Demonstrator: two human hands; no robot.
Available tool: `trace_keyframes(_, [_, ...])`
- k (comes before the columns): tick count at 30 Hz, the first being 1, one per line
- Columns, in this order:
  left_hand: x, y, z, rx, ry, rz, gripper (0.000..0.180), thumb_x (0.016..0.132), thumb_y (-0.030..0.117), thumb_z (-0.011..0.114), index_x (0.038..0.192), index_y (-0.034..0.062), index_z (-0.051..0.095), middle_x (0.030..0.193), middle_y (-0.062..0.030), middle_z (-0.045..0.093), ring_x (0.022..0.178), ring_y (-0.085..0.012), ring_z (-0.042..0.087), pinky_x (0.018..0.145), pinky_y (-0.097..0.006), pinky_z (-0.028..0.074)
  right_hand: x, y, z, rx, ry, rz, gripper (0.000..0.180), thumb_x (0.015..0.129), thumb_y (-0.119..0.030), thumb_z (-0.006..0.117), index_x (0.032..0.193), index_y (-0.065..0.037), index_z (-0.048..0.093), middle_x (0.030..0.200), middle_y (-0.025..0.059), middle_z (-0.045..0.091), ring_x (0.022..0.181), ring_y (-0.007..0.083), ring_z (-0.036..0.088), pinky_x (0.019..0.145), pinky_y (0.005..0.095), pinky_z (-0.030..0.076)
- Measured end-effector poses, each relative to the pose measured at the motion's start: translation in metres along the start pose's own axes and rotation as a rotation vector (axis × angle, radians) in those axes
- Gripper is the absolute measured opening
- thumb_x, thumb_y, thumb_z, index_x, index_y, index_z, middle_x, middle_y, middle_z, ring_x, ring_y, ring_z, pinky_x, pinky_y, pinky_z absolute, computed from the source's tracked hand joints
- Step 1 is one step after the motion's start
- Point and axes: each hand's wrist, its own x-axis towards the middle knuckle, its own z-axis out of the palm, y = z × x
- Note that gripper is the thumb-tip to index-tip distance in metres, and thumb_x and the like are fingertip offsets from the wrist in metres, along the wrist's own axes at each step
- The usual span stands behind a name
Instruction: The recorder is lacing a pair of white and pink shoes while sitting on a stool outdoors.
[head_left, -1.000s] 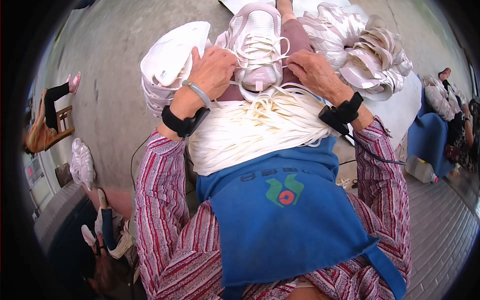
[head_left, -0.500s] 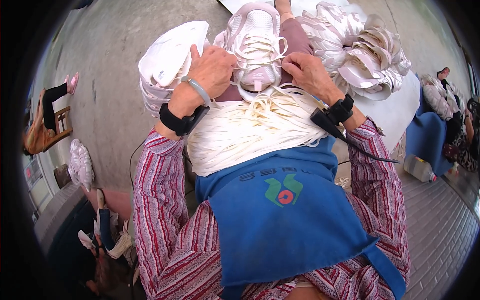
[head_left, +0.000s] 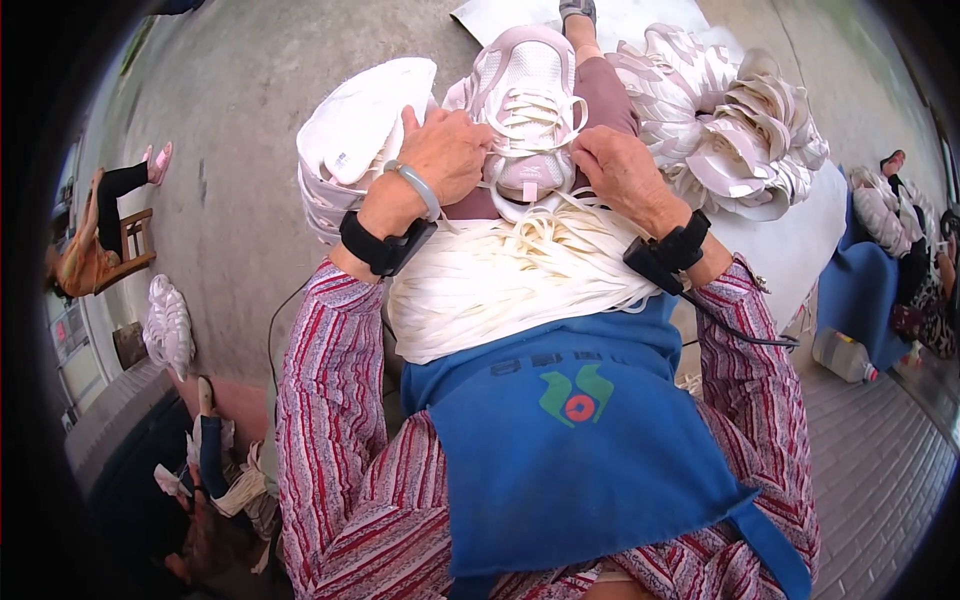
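A: What forms the ground of the scene?
B: A grey concrete floor (head_left: 240, 120), partly covered at the upper right by a white sheet (head_left: 800, 235).

A: And next in size?
B: The blue apron (head_left: 600, 480), bearing a green and red emblem, over the person's striped top. Beyond it, to the right, stand curved stacks of white and pale pink shoe uppers (head_left: 740, 140).

A: What lies across the lap?
B: A thick bundle of cream laces (head_left: 470, 300), spread over the apron's far edge.

A: And on the left?
B: A white stack of shoe parts (head_left: 360, 115), just beyond the left wrist.

A: Where is the worked piece?
B: The single shoe upper (head_left: 522, 70) lies between the two hands, beyond the bundle, its toe pointing away from the person and its collar toward the bundle.

A: How are the hands placed?
B: The left hand (head_left: 445, 155) is at the upper's left edge, fingers bent; their grip is hidden. The right hand (head_left: 622, 175) is at the right edge, thumb and forefinger narrowly spaced; whether they pinch anything, one cannot tell.

A: The smallest details?
B: A pale bangle (head_left: 418, 190) rings the left wrist; a threaded lace (head_left: 530, 108) crosses the upper, looping out at right; a pink pull tab (head_left: 530, 191) tips the tongue.
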Motion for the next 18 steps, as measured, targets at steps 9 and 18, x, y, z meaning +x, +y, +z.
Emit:
trace_keyframes(9, [0.005,0.005,-0.002,0.01,0.088,0.027,0.015,0.086,0.015,0.053,0.092,0.0115,0.067,0.088,-0.0093,0.059,0.097,-0.027,0.052,0.095,-0.058,0.028,0.009,-0.005,0.001,0.035,-0.004,0.034,0.014,0.082,-0.012,0.058,0.084,0.001,0.062,0.078,0.0188,0.063,0.073,0.0344,0.063,0.064,0.0408,0.049])
trace_keyframes(18, [-0.001,0.005,0.026,-0.236,0.336,-0.04,0.017,0.079,0.023,0.065,0.071,0.0088,0.07,0.068,-0.0063,0.063,0.082,-0.0245,0.057,0.084,-0.039,0.036,-0.002,-0.007,0.015,0.07,0.141,0.06,0.018,0.084,-0.015,0.063,0.082,0.003,0.062,0.069,0.0142,0.062,0.059,0.0233,0.06,0.056,0.0307,0.047])
